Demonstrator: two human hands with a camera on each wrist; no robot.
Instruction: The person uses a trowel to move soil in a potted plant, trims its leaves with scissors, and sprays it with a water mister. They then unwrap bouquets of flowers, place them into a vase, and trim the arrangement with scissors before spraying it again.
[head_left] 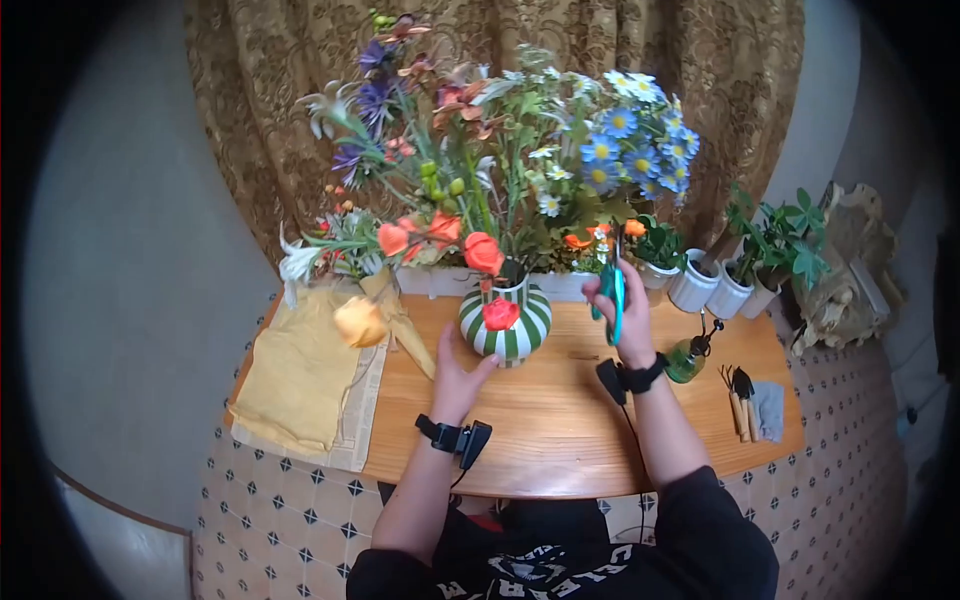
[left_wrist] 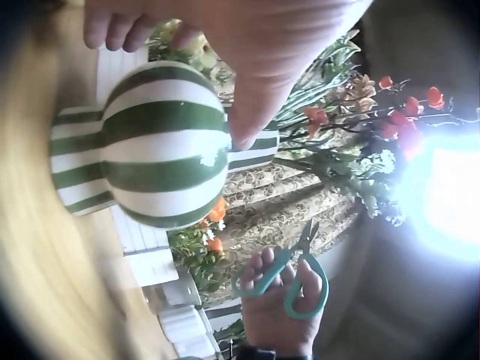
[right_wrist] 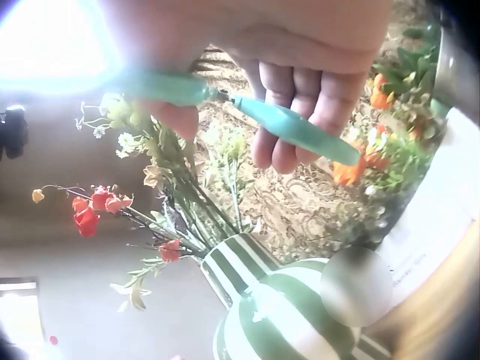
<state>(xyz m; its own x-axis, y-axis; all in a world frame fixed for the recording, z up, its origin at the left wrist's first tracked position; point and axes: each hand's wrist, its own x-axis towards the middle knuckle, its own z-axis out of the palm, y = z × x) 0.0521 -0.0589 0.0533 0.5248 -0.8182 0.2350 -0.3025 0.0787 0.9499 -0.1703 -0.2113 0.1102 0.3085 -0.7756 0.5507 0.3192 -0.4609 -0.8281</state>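
A green-and-white striped vase [head_left: 506,330] stands on the wooden table, full of flowers, with coral roses [head_left: 483,254] leaning over its front and blue daisies [head_left: 641,163] high on the right. My left hand [head_left: 460,380] is at the vase's lower left side; in the left wrist view that hand [left_wrist: 262,45] has its fingers spread and its thumb by the vase [left_wrist: 165,142]. Right of the vase, my right hand [head_left: 628,318] grips teal-handled scissors [head_left: 612,290], blades up. In the left wrist view the scissors' [left_wrist: 289,281] blades stand slightly apart, with fingers and thumb through the handles.
Yellow cloth [head_left: 295,370] lies over newspaper [head_left: 362,420] at the left. White pots of plants [head_left: 692,287] line the back right, near a green glass bottle [head_left: 685,361]. Small garden tools [head_left: 742,400] and a grey cloth [head_left: 768,410] lie at the right edge. A white planter [head_left: 430,282] runs behind the vase.
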